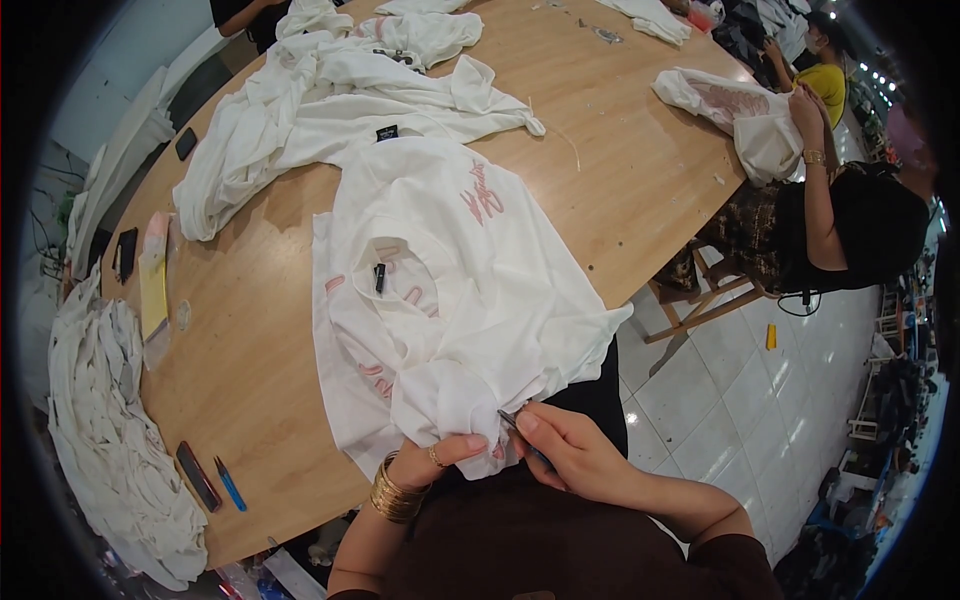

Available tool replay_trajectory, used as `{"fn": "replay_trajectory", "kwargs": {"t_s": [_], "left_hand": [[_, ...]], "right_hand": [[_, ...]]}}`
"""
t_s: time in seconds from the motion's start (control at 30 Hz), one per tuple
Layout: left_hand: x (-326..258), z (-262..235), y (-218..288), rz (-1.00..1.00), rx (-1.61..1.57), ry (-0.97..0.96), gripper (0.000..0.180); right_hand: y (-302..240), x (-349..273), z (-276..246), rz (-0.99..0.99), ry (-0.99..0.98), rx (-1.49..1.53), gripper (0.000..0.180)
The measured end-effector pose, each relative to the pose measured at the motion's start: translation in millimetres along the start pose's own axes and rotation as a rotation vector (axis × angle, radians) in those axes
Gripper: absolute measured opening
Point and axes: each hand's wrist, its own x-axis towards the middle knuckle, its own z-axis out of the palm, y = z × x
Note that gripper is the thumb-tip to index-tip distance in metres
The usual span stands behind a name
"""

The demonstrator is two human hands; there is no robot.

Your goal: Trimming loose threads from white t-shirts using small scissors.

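Note:
A white sweatshirt (pixel 470 290) with pink lettering lies over the table's near edge, its neck opening and dark label facing up. My left hand (pixel 445 460), with gold bangles and a ring, is closed on a bunched part of the garment close to my body. Just right of it, my right hand (pixel 575 450) grips a small dark pointed tool (pixel 510 420), whose tip touches the white cloth. Most of this tool is hidden in the fingers, so its exact kind does not show.
More white garments pile up on the far left of the round wooden table (pixel 250 400) and on a heap (pixel 120 430) at its left. Blue tweezers (pixel 230 483), a dark red case (pixel 199 477) and phones lie nearby. At right, a seated person (pixel 850 215) handles another white garment (pixel 750 120).

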Motion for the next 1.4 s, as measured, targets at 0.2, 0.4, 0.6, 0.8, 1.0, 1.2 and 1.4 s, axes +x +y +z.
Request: {"fn": "replay_trajectory", "kwargs": {"t_s": [0.2, 0.4, 0.6, 0.8, 1.0, 1.2, 1.4], "left_hand": [[-1, -3, -4, 0.006, 0.016, 0.01, 0.035], [-4, -7, -7, -0.032, -0.071, -0.014, 0.039], [2, 0, -11, 0.0, 0.073, 0.247, 0.041], [4, 2, -7, 0.013, 0.059, 0.194, 0.035], [3, 4, -4, 0.017, 0.142, 0.309, 0.027], [3, 12, 8, 0.003, -0.08, 0.2, 0.027], [3, 11, 4, 0.011, -0.233, 0.198, 0.042]], "right_hand": [[3, 1, 0, -0.011, 0.002, 0.015, 0.032], [0, 2, -1, -0.009, 0.021, 0.066, 0.033], [11, 1, -11, -0.421, 0.276, -0.32, 0.021], [19, 19, -19, -0.712, 0.362, -0.845, 0.033], [5, 15, -35, -0.737, 0.493, -1.015, 0.038], [9, 14, -34, -0.664, 0.452, -0.958, 0.036], [-3, 8, -30, -0.479, 0.425, -0.892, 0.027]]}}
